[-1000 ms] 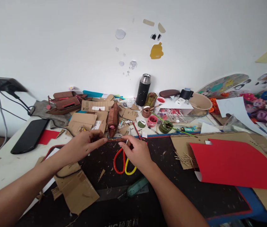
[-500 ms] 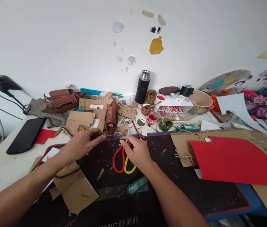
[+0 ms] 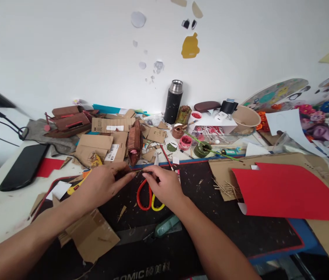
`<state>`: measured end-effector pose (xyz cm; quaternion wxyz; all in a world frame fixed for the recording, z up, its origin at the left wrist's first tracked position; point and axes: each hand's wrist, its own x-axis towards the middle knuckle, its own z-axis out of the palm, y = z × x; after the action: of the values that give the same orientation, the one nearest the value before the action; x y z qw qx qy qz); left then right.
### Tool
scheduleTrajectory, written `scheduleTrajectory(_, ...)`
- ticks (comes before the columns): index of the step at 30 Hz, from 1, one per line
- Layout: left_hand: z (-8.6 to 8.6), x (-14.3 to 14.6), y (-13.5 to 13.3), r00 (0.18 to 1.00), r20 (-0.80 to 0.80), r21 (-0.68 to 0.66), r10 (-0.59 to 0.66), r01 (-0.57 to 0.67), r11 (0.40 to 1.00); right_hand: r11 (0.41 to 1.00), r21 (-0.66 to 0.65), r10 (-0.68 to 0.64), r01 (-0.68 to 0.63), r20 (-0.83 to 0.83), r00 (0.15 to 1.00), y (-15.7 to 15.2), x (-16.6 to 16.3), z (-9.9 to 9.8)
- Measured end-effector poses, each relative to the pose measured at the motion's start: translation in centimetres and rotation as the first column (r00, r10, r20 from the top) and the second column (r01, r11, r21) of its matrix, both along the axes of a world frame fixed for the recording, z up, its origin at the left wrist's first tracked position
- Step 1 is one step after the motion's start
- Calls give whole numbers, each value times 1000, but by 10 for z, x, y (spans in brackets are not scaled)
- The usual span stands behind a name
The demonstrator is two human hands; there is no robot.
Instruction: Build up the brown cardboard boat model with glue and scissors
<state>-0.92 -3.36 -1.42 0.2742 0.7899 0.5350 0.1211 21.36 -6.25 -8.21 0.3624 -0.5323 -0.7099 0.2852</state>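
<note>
My left hand [image 3: 102, 182] and my right hand [image 3: 166, 182] meet fingertip to fingertip above the dark mat [image 3: 205, 221]. Between them runs a thin brown strip [image 3: 139, 171], perhaps cardboard, pinched at both ends; it is small and partly covered by the fingers. Scissors [image 3: 144, 196] with one red and one yellow handle lie beneath my right hand, which covers part of them. Under my left forearm is a yellow cutter [image 3: 74, 189], partly hidden. A brown model boat hull [image 3: 134, 144] stands just beyond the fingertips.
Cut cardboard [image 3: 94, 237] and a green-handled tool [image 3: 167, 225] lie nearer me. Open paint pots, including a green one [image 3: 202, 149], stand behind the mat beside a black flask [image 3: 173, 103]. Red paper [image 3: 287, 192] lies at right, a black phone-like slab [image 3: 23, 167] at left.
The view has tilted slightly down and shifted right. My left hand has come closer to my right, bringing the fingertips together at the strip. The yellow cutter now shows beside my left forearm.
</note>
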Motion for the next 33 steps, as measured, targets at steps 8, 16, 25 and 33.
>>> scheduleTrajectory(8, 1, 5, -3, 999, -25, -48, -37, 36, 998, 999, 16, 38, -39, 86, 996, -1, 0, 3)
scheduleTrajectory(16, -2, 3, -3, 998, -32, -54, -55, 53, 997, 998, 14, 62, -65, 143, 988, 0, -1, 3)
scheduleTrajectory(25, -5, 1, -3, 999, 2, -76, -47, 47, 996, 997, 6, 72, -74, 165, 984, 0, -1, 2)
scheduleTrajectory(33, -7, 3, -3, 998, 19, -81, -63, 64, 995, 998, -14, 65, -64, 153, 986, -1, -3, 1)
